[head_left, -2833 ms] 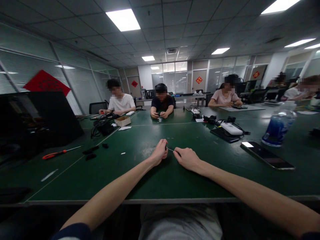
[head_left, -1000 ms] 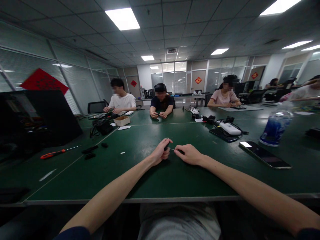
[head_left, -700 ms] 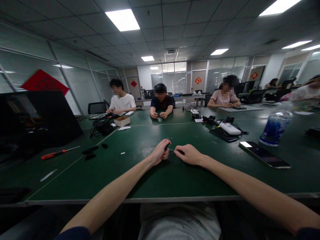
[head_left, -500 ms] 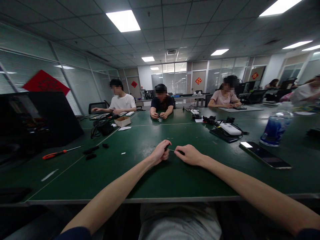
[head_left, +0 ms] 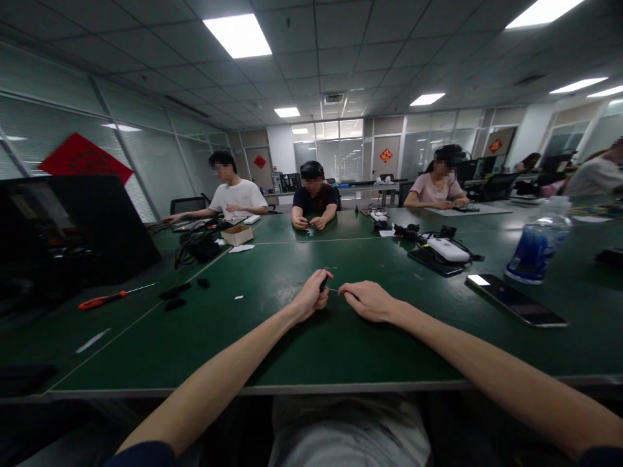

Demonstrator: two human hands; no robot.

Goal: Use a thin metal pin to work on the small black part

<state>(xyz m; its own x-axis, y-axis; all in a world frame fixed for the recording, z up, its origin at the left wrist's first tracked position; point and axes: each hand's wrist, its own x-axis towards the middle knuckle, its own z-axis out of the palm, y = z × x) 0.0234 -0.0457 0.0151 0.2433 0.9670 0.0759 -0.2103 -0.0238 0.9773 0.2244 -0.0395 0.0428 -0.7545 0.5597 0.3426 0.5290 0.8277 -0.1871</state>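
Right hand (head_left: 368,301) fingers bunch closer than a moment ago, apparently pinching a thin pale rod (head_left: 333,290). It runs toward a black piece (head_left: 324,283) clenched in the left hand (head_left: 310,299), probably for steadiness, over the worktop (head_left: 292,363), beyond its near edge.

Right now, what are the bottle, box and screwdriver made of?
Bottle: probably glossy plastic, since its top is see-through. Box: likely matte cardboard, being dull tan. Screwdriver: orange-and-black handle, maybe plastic or rubber; thin grey shaft, probably metal.
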